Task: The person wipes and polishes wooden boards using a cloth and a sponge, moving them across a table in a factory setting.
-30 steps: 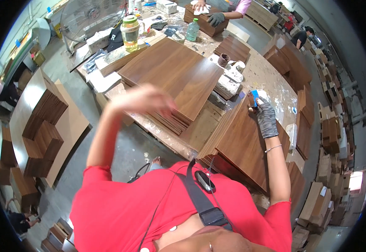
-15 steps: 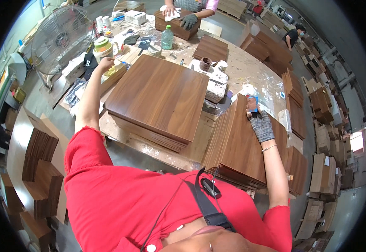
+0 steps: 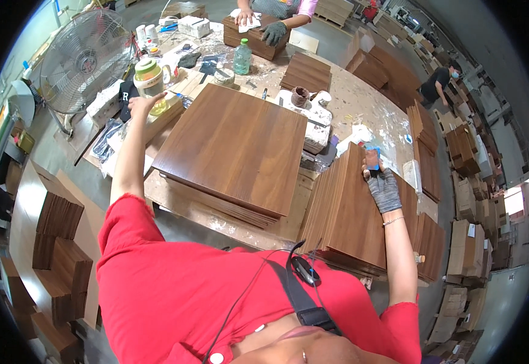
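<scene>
"Small rectangular blue-and-brown pad (image 3: 372,156): where?"

"Right hand (image 3: 382,187), the one in the grey knitted glove. Grip clenched round the pad, above the far part of the leaning stack of dark brown wood-grain panels (image 3: 355,212)."

"Touching the wood?"

"Can't tell from where I'm standing."

"Left hand (image 3: 146,105)?"

"Bare, arm stretched out, just beside the big bottle with a green lid and side handle (image 3: 148,74). Grasping or released, can't tell."

"Between the hands?"

"Square flat stack of dark brown wood-grain panels (image 3: 234,148) on the paint-spotted bench (image 3: 361,103). Beside it, a round brown pot (image 3: 299,97) on a lumpy white block (image 3: 316,133)."

"Far side?"

"Co-worker. Dark grey glove (image 3: 273,33) on a brown blocky pile (image 3: 240,39), bare hand on a white cloth (image 3: 253,23). Clear greenish bottle with a green cap (image 3: 242,57) stands near that pile."

"Left edge?"

"Large round wire-cage fan (image 3: 85,64), black cap (image 3: 126,102) between it and the big bottle. Done, next."
</scene>
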Available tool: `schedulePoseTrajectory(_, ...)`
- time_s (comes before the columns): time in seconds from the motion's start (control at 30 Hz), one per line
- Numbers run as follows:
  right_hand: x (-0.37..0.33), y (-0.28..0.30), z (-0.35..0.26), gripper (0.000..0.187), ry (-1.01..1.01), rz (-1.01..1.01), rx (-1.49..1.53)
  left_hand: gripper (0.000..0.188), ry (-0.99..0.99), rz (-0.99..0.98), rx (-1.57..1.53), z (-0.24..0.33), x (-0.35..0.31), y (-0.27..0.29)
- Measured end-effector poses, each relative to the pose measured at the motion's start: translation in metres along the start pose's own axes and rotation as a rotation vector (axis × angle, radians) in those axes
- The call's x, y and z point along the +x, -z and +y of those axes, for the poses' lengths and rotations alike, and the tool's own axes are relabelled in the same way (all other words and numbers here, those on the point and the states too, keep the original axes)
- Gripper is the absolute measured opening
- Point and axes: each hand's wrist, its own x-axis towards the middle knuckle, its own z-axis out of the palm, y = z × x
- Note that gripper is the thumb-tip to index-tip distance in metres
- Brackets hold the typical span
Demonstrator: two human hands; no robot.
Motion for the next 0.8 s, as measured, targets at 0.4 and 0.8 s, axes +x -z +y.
schedulePoseTrajectory(0.4, -0.012, -0.001, -0.002, 0.04, 0.017, 0.102, 0.026, 0.053, -0.68, 0.059, -0.577, -0.003, 0.009, 0.0)
schedulePoseTrajectory(0.8, -0.001, -0.01, 0.002, 0.038, 0.03, 0.048, -0.074, 0.054, -0.45, -0.407, -0.49, -0.078, 0.037, 0.092)
